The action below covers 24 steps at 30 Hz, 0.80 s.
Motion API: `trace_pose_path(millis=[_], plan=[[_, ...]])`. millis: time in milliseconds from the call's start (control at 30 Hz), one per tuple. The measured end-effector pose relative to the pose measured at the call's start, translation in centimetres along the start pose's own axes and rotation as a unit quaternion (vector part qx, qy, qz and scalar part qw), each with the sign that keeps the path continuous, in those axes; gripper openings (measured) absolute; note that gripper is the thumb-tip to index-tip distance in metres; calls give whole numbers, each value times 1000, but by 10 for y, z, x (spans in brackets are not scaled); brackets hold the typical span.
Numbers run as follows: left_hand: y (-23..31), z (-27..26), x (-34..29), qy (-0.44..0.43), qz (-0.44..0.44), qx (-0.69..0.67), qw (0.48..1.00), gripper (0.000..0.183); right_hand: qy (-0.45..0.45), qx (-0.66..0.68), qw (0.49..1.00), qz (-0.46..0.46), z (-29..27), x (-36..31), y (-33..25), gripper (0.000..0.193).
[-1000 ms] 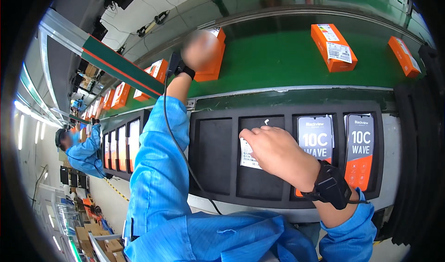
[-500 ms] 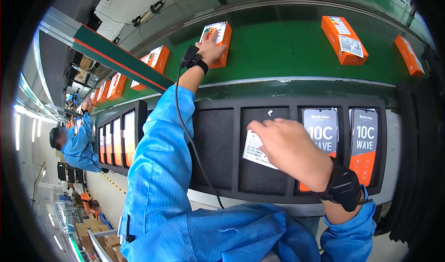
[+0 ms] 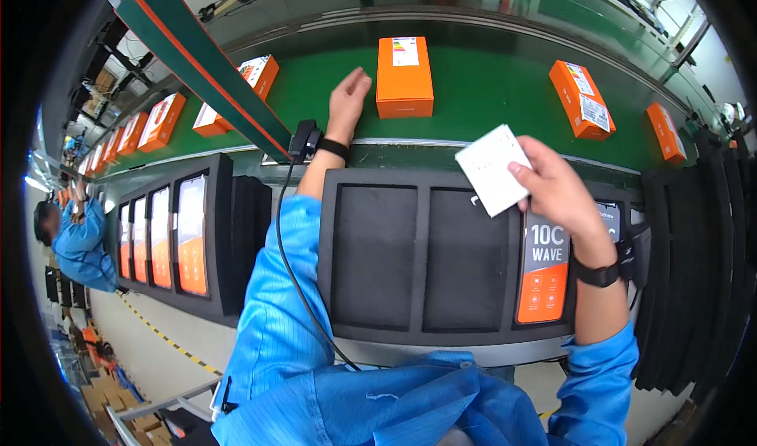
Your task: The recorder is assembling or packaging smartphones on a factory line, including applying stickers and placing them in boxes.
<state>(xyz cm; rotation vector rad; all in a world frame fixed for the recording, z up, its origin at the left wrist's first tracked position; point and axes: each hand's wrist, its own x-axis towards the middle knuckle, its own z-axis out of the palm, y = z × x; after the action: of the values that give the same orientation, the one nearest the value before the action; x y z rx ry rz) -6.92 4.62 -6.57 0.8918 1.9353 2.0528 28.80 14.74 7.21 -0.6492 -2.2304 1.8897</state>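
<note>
Right hand (image 3: 556,190) pinching white card (image 3: 494,168), left hand (image 3: 348,99) released beside orange box (image 3: 404,76)

Orange boxes on green belt (image 3: 489,91): one at 2 o'clock (image 3: 582,99), one further right near rim (image 3: 664,132), a row running off toward 9–10 o'clock (image 3: 162,121). Black foam tray (image 3: 418,261) centre, two empty slots. Second tray at 9 o'clock (image 3: 177,237) holding phones. Co-worker in blue at far 9 o'clock (image 3: 75,237). Cardboard cartons on floor at 7 o'clock (image 3: 98,383)
</note>
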Motion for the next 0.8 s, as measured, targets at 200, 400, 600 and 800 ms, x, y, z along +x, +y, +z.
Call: trace_pose_path(millis=[200,400,600,800], plan=[[26,-3,-16,-76,-28,35,996,43,61,-251,961,-102,-4,104,-36,34],[14,-2,-5,-145,-83,-106,980,40,67,-426,899,-77,5,215,-15,52],[28,-1,-12,-179,-137,-165,960,41,191,-440,849,-222,4,106,-30,62],[123,-31,-24,-261,-48,-47,963,50,373,-481,756,-242,-27,-188,-52,49]])
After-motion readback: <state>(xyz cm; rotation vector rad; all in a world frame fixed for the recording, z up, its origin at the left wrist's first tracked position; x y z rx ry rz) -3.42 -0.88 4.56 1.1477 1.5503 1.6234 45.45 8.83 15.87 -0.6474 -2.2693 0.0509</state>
